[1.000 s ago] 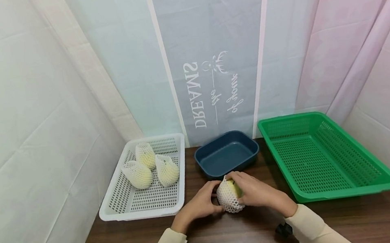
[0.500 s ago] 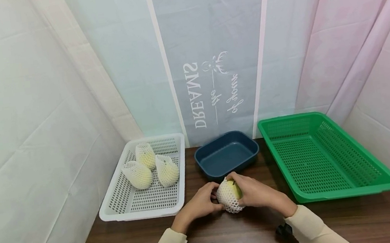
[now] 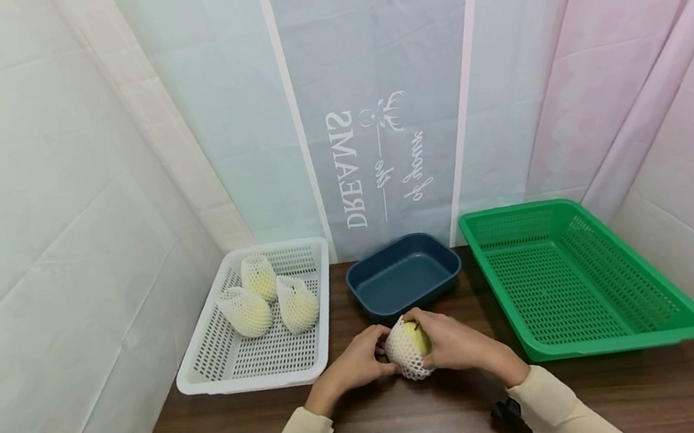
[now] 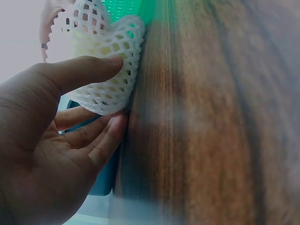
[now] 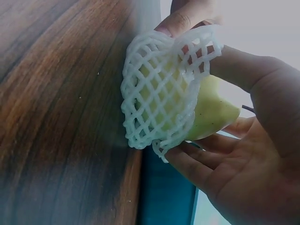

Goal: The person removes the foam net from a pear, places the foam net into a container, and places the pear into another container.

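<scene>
On the wooden table [image 3: 413, 420], a green basket [image 3: 614, 344] is set at the right, a white basket [image 3: 250, 383] at the left, a blue tray [image 3: 404, 278] between. Three netted fruits [image 3: 299, 305] are contained in the white basket. Before the tray, a pear [image 5: 213, 110] is clasped by the curled fingers of the right hand [image 3: 451, 338]; its foam net [image 5: 159, 93] is pinched by those of the left hand [image 3: 358, 361].

four fruits [image 5: 213, 110], four foam nets [image 3: 405, 356], two baskets [image 3: 620, 343], one blue tray [image 3: 408, 278], two hands [image 3: 356, 360]
</scene>
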`<state>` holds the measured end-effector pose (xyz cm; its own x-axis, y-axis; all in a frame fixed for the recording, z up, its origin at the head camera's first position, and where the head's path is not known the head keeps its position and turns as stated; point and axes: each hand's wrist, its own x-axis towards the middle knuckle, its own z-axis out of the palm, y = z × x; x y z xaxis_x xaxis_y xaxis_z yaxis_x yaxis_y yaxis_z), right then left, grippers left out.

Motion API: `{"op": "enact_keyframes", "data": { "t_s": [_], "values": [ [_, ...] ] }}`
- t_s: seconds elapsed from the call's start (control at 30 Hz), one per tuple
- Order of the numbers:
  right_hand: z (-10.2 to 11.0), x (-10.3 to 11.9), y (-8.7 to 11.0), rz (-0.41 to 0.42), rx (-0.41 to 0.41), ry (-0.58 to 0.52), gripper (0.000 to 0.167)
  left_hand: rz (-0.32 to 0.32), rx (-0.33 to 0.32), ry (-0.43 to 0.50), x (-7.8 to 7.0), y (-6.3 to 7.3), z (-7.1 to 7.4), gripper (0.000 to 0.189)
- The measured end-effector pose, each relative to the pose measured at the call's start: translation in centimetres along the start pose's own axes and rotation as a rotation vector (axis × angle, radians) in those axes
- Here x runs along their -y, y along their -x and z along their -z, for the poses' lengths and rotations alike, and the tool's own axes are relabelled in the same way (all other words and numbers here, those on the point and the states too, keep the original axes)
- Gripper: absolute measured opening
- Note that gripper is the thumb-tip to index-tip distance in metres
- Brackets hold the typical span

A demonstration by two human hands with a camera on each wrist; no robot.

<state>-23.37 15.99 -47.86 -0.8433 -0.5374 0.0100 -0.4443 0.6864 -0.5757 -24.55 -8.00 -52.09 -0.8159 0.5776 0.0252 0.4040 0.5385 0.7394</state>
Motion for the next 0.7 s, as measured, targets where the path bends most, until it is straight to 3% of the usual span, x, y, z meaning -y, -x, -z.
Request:
{"op": "enact_keyframes", "data": {
  "t_s": [0.27,0.7],
  "values": [
    [0.21,-0.1,-0.01,0.03,-0.058,-0.021,0.071,-0.011,-0.007,0.04,0.15,-0.19,-0.05,0.047],
    [0.65,0.15,0.14,0.069,-0.094,-0.038,0.07,-0.039,-0.034,0.006,0.35,-0.34,-0.11,0.036]
  ]
}}
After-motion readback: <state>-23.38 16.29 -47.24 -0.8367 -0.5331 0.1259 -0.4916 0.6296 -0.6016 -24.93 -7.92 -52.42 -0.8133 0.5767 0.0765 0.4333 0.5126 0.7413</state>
